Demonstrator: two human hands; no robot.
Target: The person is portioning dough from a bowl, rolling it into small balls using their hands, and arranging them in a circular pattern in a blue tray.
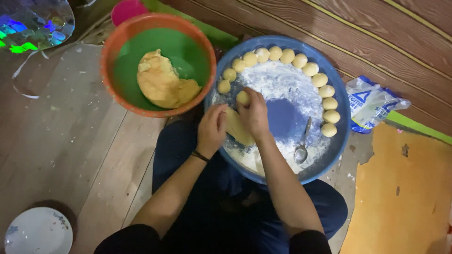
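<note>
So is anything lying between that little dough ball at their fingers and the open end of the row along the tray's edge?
Nothing visible does. The dough ball sits right beside the row of balls, with only floured tray between; the spoon lies off to the side.

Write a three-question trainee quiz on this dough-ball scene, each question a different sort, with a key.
1. True or false: the spoon lies in the floured blue tray.
2. Which holds the large lump of dough? A) the white plate B) the green bowl with the orange rim C) the flour bag
3. Fill in: the right hand holds a small dough ball at its ______.

Key
1. True.
2. B.
3. Fingertips; the left hand meets it over a flat piece of dough, and the finished balls line the tray's rim.
</note>
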